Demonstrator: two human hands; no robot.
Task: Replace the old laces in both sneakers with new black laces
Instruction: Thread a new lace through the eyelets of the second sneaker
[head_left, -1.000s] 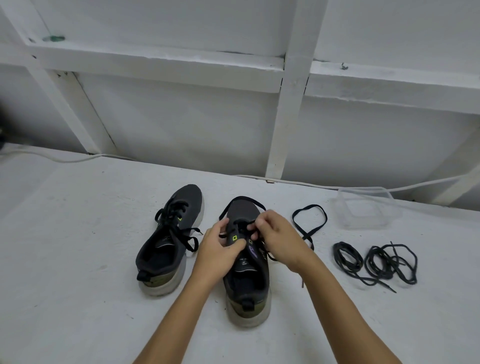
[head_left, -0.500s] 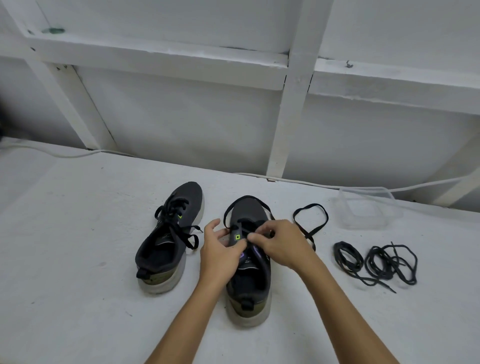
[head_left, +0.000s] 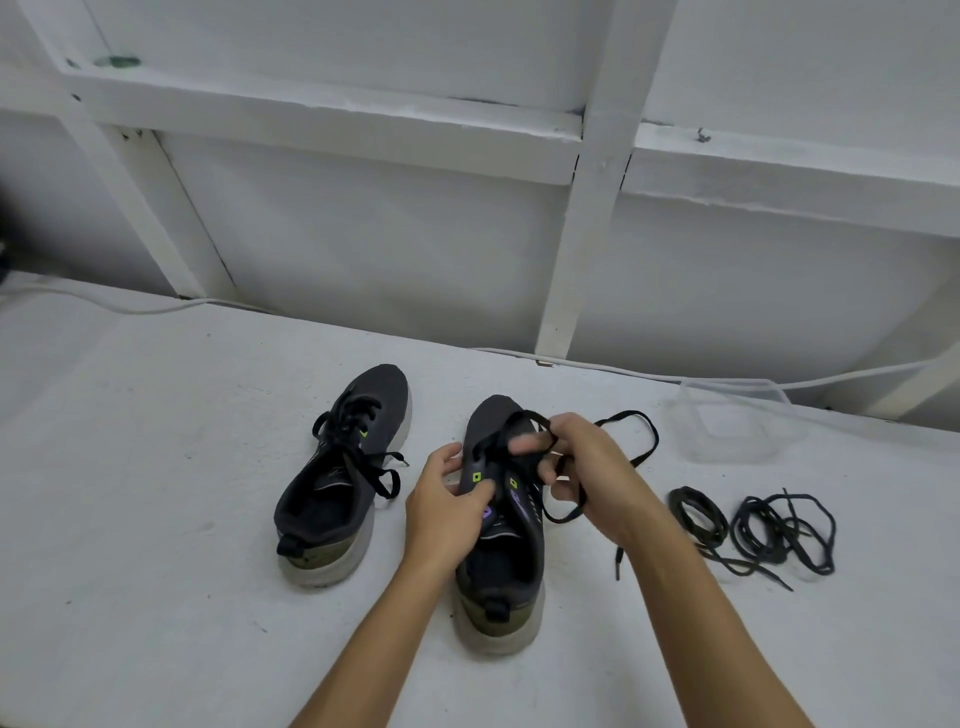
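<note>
Two dark grey sneakers stand on the white surface, toes away from me. The left sneaker (head_left: 343, 478) is laced with a loose black lace. My left hand (head_left: 447, 499) presses on the tongue side of the right sneaker (head_left: 501, 566), thumb near its green eyelet tab. My right hand (head_left: 587, 473) is raised just above that shoe's eyelets and pinches a flat black lace (head_left: 636, 447) that loops off to the right. Two coiled black laces (head_left: 753, 530) lie on the surface to the right of my right forearm.
A clear plastic box (head_left: 737, 426) sits at the back right near the wall. A white cable (head_left: 623, 366) runs along the base of the white framed wall. Bare white surface stretches to the left of the sneakers.
My right hand has lifted up from the right sneaker's eyelets, drawing the black lace with it. My left hand has slid a little lower on the shoe. The left sneaker stays put.
</note>
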